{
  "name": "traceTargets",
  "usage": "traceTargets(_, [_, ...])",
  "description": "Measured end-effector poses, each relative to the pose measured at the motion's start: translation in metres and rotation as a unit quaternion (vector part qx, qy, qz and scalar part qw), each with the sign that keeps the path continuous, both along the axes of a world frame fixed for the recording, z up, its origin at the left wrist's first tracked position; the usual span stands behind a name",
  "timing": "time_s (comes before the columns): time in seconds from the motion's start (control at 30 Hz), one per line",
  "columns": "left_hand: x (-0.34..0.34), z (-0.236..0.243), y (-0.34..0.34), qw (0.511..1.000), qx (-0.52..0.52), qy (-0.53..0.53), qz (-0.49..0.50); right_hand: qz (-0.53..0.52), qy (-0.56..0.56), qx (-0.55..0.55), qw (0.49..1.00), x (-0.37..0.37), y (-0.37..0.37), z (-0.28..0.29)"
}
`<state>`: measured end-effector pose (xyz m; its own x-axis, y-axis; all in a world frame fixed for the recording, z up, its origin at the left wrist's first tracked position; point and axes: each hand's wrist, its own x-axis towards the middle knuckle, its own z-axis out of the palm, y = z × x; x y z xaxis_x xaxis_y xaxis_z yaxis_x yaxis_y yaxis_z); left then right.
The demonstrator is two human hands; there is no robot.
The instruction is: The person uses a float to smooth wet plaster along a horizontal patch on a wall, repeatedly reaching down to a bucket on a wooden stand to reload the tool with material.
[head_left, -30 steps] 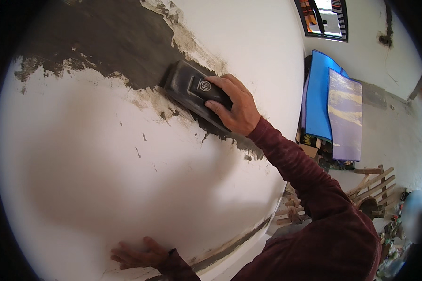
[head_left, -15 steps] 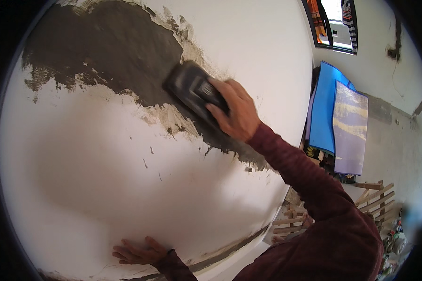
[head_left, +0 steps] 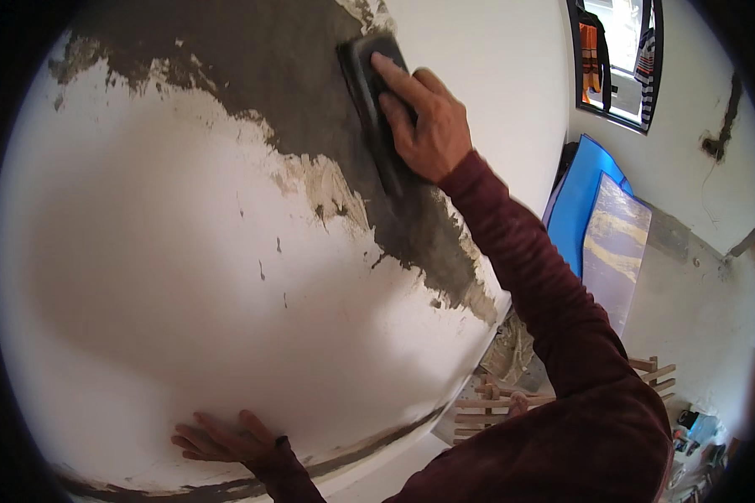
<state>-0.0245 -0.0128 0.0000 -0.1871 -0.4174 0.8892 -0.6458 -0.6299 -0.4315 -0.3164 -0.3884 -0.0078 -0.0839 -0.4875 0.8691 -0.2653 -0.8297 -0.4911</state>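
A broad strip of grey mortar (head_left: pixel 268 75) with ragged edges runs slantwise across the white wall (head_left: pixel 143 277). On the strip's upper right part lies a black plastering float (head_left: pixel 376 126), pressed against the mortar. My right hand (head_left: pixel 434 126) is closed around its handle, with one finger stretched along its back. Low on the same wall, my left hand (head_left: pixel 226 438) rests flat with the fingers spread and holds nothing. Thin pale smears (head_left: pixel 331 189) and a few small dark splashes lie along the lower edge of the mortar.
At the right, a blue mat (head_left: pixel 585 197) and a worn grey mat (head_left: pixel 617 251) lean by the far wall, under a window (head_left: pixel 617 59) with hanging cloths. Below stand wooden slats (head_left: pixel 486 411), with clutter (head_left: pixel 700 432) on the floor. A dark band (head_left: pixel 369 444) follows the wall's bottom.
My right hand has moved the float up and to the right over the mortar, turning it more upright. My left hand still lies on the wall; the view has shifted.
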Motion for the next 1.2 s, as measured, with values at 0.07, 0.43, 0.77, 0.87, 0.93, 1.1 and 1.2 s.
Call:
traceTargets(0.07, [0.003, 0.002, 0.0, 1.0, 0.01, -0.015, 0.001, -0.009, -0.009, 0.019, 1.0, -0.002, -0.001, 0.001])
traceTargets(0.43, [0.005, -0.001, 0.002, 1.0, 0.005, 0.004, -0.004, -0.02, -0.008, -0.012, 1.0, -0.008, -0.011, 0.025])
traceTargets(0.77, [-0.001, -0.003, -0.003, 1.0, -0.007, 0.024, -0.003, -0.085, -0.029, -0.026, 0.996, -0.012, -0.033, 0.029])
traceTargets(0.87, [0.001, -0.002, -0.001, 1.0, -0.009, 0.008, 0.002, -0.04, -0.038, -0.024, 0.998, -0.008, -0.023, 0.015])
traceTargets(0.93, [0.005, -0.001, -0.002, 1.0, -0.005, -0.013, 0.004, 0.04, -0.005, -0.097, 0.994, 0.004, 0.017, -0.024])
traceTargets(1.1, [0.009, -0.002, -0.004, 1.0, -0.018, -0.008, 0.003, 0.007, 0.003, 0.059, 0.998, 0.0, 0.003, -0.001])
traceTargets(1.2, [0.008, -0.002, -0.002, 1.0, -0.011, -0.001, -0.001, -0.061, -0.046, -0.006, 0.997, -0.008, -0.026, 0.02])
